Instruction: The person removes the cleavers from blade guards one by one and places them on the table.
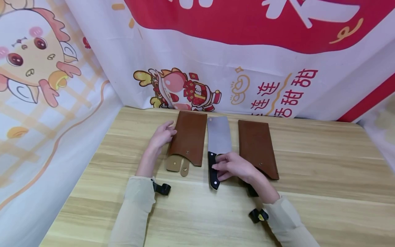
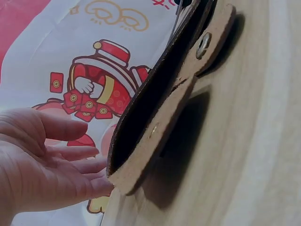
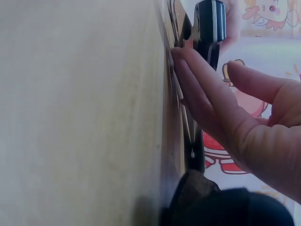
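A cleaver (image 1: 219, 135) with a wide grey blade and black riveted handle (image 1: 213, 171) lies between two brown leather sheaths, handle toward me. My right hand (image 1: 234, 166) is at the handle's right side, fingertips right at it; the right wrist view shows its fingers (image 3: 207, 84) extended and the thumb apart. At the outer edge of the left sheath (image 1: 191, 133) is my left hand (image 1: 162, 135), its fingers loosely extended. In the left wrist view, that sheath's mouth gapes above tan flaps (image 2: 150, 141) with metal snaps.
The right sheath (image 1: 256, 145) lies beyond my right hand. A black piece (image 1: 252, 190) shows below it, partly hidden by my forearm. Printed white cloth (image 1: 197, 51) hangs behind the wooden table (image 1: 185, 212). Both wrists wear black camera mounts.
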A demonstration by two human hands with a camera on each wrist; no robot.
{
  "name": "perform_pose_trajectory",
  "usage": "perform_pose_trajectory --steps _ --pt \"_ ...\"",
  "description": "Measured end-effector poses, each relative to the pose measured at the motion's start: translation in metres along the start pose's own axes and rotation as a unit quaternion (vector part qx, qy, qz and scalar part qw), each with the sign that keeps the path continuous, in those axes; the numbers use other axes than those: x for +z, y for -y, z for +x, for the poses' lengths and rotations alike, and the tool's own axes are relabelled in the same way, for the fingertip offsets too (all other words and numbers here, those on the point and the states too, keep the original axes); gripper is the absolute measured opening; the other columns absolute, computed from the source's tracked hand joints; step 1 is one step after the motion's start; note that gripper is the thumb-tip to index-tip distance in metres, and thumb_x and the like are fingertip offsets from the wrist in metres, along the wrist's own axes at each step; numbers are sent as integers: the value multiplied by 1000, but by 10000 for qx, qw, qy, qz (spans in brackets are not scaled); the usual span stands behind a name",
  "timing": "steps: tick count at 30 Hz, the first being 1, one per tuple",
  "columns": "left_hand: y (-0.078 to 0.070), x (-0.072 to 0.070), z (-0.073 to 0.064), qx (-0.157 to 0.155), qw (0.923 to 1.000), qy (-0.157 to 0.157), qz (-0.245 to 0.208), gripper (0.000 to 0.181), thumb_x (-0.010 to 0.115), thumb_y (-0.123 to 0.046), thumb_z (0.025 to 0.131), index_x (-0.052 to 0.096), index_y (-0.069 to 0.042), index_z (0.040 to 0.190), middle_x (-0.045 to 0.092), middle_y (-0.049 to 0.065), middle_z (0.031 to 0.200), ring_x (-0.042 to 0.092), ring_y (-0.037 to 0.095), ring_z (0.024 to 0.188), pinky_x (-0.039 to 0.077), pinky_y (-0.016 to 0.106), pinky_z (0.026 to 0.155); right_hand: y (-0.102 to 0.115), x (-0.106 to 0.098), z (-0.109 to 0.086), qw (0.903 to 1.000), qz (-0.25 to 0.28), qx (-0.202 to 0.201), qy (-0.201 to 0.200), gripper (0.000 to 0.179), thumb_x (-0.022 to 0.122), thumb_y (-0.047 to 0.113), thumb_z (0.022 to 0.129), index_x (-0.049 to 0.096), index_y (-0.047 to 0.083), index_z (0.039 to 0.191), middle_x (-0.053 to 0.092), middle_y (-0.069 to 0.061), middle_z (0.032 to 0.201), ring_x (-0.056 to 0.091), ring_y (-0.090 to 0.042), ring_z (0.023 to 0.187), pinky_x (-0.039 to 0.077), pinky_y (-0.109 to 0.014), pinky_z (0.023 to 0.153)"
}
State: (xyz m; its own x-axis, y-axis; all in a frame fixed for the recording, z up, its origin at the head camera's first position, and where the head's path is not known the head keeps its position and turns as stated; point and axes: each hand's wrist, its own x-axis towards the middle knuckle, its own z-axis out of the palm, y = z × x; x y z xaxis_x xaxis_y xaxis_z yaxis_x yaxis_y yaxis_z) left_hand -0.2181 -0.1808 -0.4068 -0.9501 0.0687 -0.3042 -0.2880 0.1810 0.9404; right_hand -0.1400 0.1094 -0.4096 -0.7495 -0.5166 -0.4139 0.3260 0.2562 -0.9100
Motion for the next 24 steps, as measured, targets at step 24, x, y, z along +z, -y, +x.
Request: perform_pose_trajectory --steps 24 --pt "-28 26 -18 699 9907 -465 1069 49 51 -21 109 46 2 152 47 21 154 43 34 143 34 47 119 23 -57 -46 9917 -490 -786 -887 48 54 26 109 55 -16 133 71 -28 114 73 -35 100 61 -40 87"
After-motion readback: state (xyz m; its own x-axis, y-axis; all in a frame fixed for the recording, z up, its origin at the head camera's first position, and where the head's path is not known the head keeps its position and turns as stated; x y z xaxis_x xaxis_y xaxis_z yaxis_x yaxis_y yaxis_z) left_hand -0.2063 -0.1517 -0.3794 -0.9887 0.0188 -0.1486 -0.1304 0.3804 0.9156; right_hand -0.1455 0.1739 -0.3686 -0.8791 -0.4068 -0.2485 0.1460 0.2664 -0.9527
